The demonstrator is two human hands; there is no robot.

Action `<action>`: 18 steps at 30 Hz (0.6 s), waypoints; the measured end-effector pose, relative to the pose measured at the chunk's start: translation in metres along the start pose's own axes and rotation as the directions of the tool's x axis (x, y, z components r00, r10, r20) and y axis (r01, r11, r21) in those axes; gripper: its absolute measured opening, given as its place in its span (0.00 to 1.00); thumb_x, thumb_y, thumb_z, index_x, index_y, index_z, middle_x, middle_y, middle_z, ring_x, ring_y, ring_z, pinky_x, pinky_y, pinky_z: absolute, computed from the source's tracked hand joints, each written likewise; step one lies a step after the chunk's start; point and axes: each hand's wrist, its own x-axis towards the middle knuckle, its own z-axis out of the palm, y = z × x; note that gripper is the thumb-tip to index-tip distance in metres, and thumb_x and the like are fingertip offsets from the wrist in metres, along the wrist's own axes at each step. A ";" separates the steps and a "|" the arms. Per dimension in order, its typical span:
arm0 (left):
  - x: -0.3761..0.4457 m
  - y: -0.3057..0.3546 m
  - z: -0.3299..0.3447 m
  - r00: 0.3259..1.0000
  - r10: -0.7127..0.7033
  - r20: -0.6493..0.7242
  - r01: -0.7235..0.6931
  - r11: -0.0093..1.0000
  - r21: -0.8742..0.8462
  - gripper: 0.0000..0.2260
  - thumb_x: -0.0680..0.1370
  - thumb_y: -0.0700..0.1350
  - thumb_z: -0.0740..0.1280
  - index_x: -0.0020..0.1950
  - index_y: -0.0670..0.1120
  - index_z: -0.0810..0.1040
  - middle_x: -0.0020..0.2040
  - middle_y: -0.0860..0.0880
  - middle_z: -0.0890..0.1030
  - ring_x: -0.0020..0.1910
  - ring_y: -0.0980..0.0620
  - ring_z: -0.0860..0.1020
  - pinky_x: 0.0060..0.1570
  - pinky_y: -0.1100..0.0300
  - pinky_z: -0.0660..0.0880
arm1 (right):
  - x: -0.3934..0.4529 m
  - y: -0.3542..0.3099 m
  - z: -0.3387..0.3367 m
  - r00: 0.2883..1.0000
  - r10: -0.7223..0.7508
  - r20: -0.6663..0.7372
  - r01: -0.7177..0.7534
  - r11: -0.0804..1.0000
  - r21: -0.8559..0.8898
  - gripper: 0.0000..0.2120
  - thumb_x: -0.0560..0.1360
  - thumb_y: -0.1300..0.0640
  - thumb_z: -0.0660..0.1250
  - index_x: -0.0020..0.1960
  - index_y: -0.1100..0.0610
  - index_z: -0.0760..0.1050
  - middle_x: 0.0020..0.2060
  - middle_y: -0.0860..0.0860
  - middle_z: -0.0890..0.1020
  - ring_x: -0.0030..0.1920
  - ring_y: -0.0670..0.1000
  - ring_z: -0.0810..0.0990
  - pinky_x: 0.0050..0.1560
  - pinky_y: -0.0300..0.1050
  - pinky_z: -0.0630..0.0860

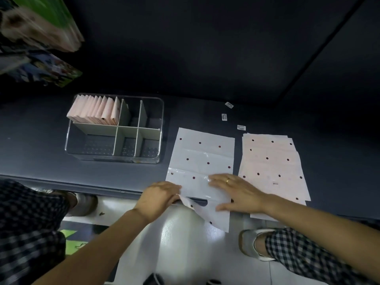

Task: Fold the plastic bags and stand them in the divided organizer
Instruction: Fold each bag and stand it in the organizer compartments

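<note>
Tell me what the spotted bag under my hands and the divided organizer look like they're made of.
Spotted bag: likely thin plastic film, going by its glossy creases and the limp corner drooping off the table edge. Divided organizer: clear, see-through walls, probably acrylic or similar hard plastic, with opaque grey dividers.

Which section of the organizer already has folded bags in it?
The far left section of the organizer: a row of folded pink bags stands there. The other five sections hold none.
</note>
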 end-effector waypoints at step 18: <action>0.028 0.026 -0.035 0.881 -0.197 -0.430 0.141 0.977 -0.158 0.15 0.79 0.49 0.63 0.63 0.44 0.73 0.63 0.48 0.74 0.62 0.50 0.70 0.62 0.58 0.66 | 0.079 0.009 -0.079 0.897 0.304 -0.322 -0.240 0.945 0.224 0.07 0.77 0.52 0.64 0.49 0.54 0.78 0.47 0.47 0.82 0.53 0.50 0.72 0.55 0.46 0.66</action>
